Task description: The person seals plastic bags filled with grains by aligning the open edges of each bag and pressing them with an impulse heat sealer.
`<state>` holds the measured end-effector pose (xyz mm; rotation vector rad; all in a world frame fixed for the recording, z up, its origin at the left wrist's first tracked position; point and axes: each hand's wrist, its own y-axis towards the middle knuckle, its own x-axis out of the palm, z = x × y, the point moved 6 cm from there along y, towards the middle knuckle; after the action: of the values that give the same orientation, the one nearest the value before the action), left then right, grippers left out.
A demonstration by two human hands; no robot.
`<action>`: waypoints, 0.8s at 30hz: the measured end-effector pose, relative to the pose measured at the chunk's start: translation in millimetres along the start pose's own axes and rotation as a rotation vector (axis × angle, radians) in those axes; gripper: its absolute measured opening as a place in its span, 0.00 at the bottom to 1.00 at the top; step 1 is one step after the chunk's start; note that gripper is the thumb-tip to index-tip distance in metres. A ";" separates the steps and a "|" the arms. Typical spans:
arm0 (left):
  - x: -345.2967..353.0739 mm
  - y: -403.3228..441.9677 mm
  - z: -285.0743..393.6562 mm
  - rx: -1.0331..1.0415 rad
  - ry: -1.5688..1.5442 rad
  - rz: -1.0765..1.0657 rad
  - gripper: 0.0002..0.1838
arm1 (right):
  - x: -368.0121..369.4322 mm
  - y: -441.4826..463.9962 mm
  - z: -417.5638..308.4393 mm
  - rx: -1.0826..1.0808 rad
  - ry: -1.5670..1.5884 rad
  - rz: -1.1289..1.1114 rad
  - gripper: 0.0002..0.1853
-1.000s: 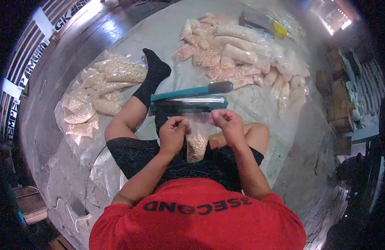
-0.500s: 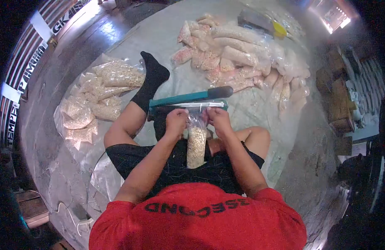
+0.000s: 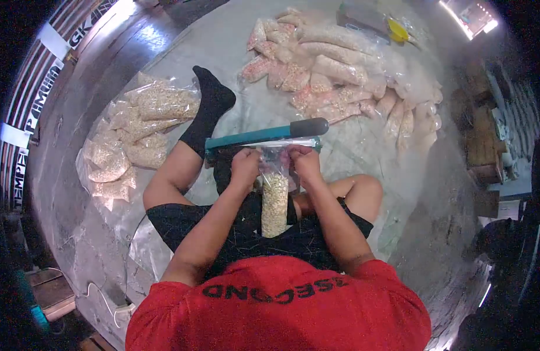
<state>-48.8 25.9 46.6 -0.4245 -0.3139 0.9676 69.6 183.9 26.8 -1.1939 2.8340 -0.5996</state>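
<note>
A clear plastic bag (image 3: 274, 205) filled with pale pieces stands upright in my lap. My left hand (image 3: 245, 168) pinches the left side of its mouth, and my right hand (image 3: 305, 165) pinches the right side. The bag's upper end lies against a hand-lever bag sealer (image 3: 258, 137), with a teal arm and a dark grip, just beyond my fingers. That lever looks raised a little above the silvery sealing strip (image 3: 296, 142). My fingertips are partly hidden by the hands themselves.
Several filled bags (image 3: 147, 120) lie in a pile left of my socked foot (image 3: 214, 99). A larger heap of filled bags (image 3: 334, 70) spreads ahead to the right. Behind it are a grey box (image 3: 363, 20) and a yellow scoop (image 3: 397, 30). A pale sheet (image 3: 363, 152) covers the floor.
The view has shifted slightly. Both hands keep their hold on the bag's mouth at the sealer, and the bag stays in about the same place.
</note>
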 end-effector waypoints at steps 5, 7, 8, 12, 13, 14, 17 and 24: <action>0.6 -9.6 11.0 0.139 0.047 0.110 0.08 | -3.2 3.4 1.4 0.047 0.038 0.060 0.06; -5.3 12.9 -21.6 -0.006 -0.014 0.081 0.07 | -7.6 6.1 4.9 0.044 0.043 0.080 0.06; -4.4 16.4 -26.4 -0.004 -0.011 0.076 0.07 | -9.5 7.0 6.9 0.046 0.046 0.096 0.06; 1.1 10.5 -19.3 -0.093 -0.239 0.037 0.05 | -11.5 5.7 5.2 0.027 0.048 0.133 0.06; 0.8 9.7 -17.1 -0.126 -0.193 0.033 0.07 | -10.9 7.6 4.8 0.020 0.046 0.139 0.05; 1.2 8.3 -13.5 -0.125 -0.190 0.032 0.07 | -10.1 9.3 4.5 0.012 0.044 0.146 0.05; 3.3 5.8 -13.4 -0.217 -0.169 0.055 0.06 | -9.6 4.7 -6.0 -0.043 -0.137 0.212 0.05; 1.9 16.8 -24.8 -0.110 -0.163 0.035 0.07 | -12.6 9.9 -1.4 -0.163 -0.147 0.209 0.08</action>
<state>-49.1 30.7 16.9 -0.4533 -0.5105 1.0241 71.5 199.4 22.9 -0.8989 2.8744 -0.2643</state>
